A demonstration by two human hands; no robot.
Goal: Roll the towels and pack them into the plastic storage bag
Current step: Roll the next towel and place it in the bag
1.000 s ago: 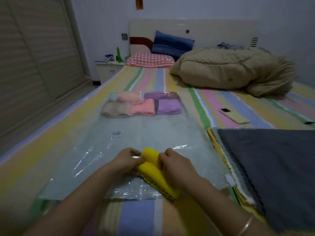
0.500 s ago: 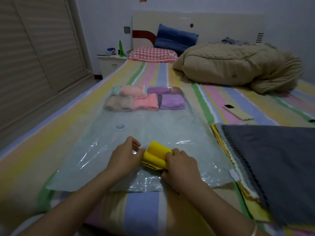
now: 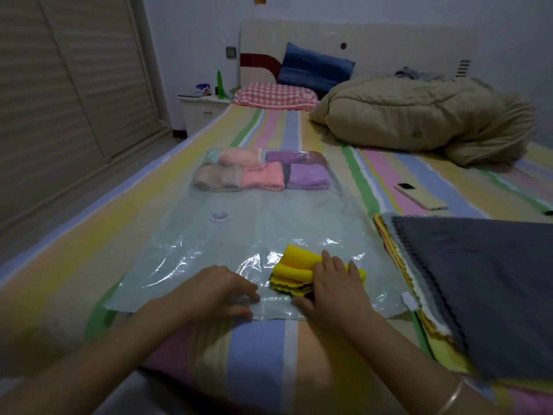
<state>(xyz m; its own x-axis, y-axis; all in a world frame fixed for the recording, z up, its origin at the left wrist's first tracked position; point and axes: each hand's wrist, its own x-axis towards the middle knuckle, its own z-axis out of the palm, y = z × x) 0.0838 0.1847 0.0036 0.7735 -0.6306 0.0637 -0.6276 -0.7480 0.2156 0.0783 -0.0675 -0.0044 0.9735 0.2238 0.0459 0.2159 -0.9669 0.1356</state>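
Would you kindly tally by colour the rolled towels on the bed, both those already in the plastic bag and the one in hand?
Pink towels: 2
Purple towels: 2
Beige towel: 1
Yellow towel, held by the right hand: 1
Total: 6, leaving out a mint-green edge at the bag's back left, which may be another roll.

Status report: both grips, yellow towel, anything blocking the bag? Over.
Left grip on bag near edge, hold unclear. Right grip holds rolled yellow towel on bag. Packed towels at far end; nothing in the way.
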